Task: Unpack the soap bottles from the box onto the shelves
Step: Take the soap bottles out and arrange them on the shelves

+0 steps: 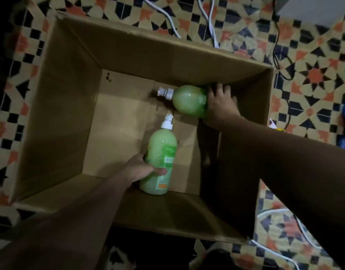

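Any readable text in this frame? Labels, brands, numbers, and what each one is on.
Nothing legible.
Label on the near green plastic pump bottle, gripped by the left hand: print and an orange patch, too blurred to read.
Far green plastic pump bottle, gripped at its base by the right hand: no label showing.
Brown cardboard box: no print visible.

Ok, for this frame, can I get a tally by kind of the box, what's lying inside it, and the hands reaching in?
Green plastic soap bottles with white pump tops: 2 (near bottle gripped by the left hand; far bottle held at its base by the right hand)
Open brown cardboard box: 1
Hands: 2
Total: 5
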Action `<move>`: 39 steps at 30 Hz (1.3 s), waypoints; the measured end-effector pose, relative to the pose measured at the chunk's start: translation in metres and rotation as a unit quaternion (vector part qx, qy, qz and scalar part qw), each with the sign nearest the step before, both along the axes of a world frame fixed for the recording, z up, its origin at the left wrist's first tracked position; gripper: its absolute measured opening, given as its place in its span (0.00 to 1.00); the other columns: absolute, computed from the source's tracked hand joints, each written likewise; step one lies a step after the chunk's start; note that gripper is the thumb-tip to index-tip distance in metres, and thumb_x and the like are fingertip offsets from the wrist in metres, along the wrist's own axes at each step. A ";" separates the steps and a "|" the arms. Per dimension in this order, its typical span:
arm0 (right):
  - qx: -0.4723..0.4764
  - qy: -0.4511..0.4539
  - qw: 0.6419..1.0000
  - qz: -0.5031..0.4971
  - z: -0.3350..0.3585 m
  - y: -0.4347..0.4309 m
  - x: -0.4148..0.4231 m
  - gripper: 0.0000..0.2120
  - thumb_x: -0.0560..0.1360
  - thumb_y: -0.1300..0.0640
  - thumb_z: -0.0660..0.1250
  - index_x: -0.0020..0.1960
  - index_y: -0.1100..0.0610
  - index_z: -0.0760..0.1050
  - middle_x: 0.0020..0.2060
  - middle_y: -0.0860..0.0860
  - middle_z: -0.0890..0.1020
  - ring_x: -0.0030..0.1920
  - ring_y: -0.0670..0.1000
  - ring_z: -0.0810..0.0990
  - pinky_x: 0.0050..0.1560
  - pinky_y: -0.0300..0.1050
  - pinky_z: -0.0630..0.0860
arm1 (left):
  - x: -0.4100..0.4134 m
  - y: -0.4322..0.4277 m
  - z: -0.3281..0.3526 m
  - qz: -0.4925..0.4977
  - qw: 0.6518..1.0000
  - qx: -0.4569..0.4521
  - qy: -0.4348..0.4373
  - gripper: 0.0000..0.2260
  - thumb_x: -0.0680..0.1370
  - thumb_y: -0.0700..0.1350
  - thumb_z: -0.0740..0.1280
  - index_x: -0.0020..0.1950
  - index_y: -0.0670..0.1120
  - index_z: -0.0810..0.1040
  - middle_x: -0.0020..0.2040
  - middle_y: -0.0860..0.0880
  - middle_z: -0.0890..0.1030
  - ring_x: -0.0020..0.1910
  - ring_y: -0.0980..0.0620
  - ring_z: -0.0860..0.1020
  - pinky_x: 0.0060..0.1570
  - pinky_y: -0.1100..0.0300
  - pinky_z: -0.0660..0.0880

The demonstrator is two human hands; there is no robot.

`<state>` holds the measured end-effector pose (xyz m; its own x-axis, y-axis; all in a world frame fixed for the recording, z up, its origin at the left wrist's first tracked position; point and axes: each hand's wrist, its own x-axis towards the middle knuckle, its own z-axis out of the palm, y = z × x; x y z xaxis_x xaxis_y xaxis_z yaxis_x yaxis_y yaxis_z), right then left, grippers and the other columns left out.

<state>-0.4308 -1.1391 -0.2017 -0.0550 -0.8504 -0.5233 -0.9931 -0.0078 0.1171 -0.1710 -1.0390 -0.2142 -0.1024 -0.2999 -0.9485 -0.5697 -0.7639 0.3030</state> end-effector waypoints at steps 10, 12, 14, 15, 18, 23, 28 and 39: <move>0.121 -0.152 0.938 -0.286 0.000 0.046 0.022 0.51 0.63 0.42 0.80 0.74 0.65 0.59 0.69 0.61 0.69 0.68 0.59 0.70 0.63 0.51 0.72 | -0.013 0.021 0.002 -0.019 0.963 -0.156 -0.220 0.43 0.49 0.58 0.83 0.59 0.45 0.72 0.56 0.46 0.74 0.55 0.46 0.75 0.47 0.59 0.72; 0.140 -0.189 0.895 -0.379 0.000 0.064 0.027 0.50 0.61 0.41 0.81 0.72 0.63 0.62 0.65 0.58 0.73 0.64 0.58 0.74 0.59 0.50 0.75 | -0.016 0.024 0.005 -0.014 0.946 -0.178 -0.270 0.45 0.51 0.57 0.83 0.62 0.43 0.69 0.60 0.44 0.71 0.60 0.43 0.72 0.52 0.55 0.72; 0.145 -0.224 0.854 -0.447 -0.002 0.084 0.036 0.49 0.62 0.42 0.81 0.73 0.60 0.61 0.65 0.57 0.73 0.63 0.59 0.74 0.60 0.52 0.76 | -0.013 0.025 0.005 -0.009 0.937 -0.184 -0.296 0.46 0.53 0.57 0.83 0.63 0.43 0.68 0.61 0.43 0.70 0.62 0.42 0.69 0.55 0.51 0.72; 0.142 -0.240 0.840 -0.466 -0.003 0.093 0.040 0.49 0.63 0.43 0.81 0.73 0.59 0.59 0.66 0.57 0.72 0.65 0.59 0.73 0.61 0.53 0.75 | -0.010 0.025 0.003 -0.011 0.938 -0.180 -0.295 0.46 0.53 0.58 0.82 0.64 0.43 0.67 0.62 0.42 0.69 0.63 0.41 0.68 0.56 0.51 0.71; 0.129 -0.263 0.806 -0.514 -0.006 0.114 0.053 0.50 0.64 0.45 0.81 0.74 0.57 0.56 0.66 0.57 0.71 0.66 0.60 0.71 0.63 0.57 0.73 | 0.001 0.024 -0.002 -0.018 0.956 -0.146 -0.255 0.50 0.54 0.60 0.82 0.70 0.46 0.64 0.66 0.42 0.66 0.67 0.41 0.64 0.62 0.50 0.67; 0.102 -0.282 0.773 -0.559 -0.012 0.129 0.065 0.51 0.62 0.45 0.82 0.73 0.54 0.54 0.62 0.55 0.72 0.64 0.61 0.72 0.61 0.57 0.75 | 0.008 0.017 -0.007 0.030 0.983 -0.093 -0.155 0.53 0.51 0.56 0.84 0.70 0.46 0.63 0.65 0.44 0.72 0.64 0.42 0.71 0.61 0.46 0.73; 0.070 -0.287 0.772 -0.562 -0.016 0.134 0.067 0.47 0.61 0.45 0.82 0.70 0.57 0.60 0.52 0.50 0.69 0.59 0.57 0.74 0.57 0.55 0.77 | 0.017 0.009 -0.017 0.008 0.991 -0.063 -0.115 0.53 0.42 0.66 0.82 0.64 0.51 0.72 0.58 0.52 0.79 0.56 0.49 0.78 0.56 0.48 0.77; 0.029 -0.278 0.790 -0.546 0.015 0.148 0.075 0.45 0.56 0.40 0.82 0.65 0.55 0.67 0.53 0.52 0.76 0.55 0.56 0.78 0.52 0.56 0.81 | 0.017 0.007 0.023 -0.040 0.983 -0.121 -0.131 0.49 0.42 0.65 0.79 0.61 0.51 0.74 0.54 0.51 0.79 0.51 0.49 0.78 0.52 0.50 0.78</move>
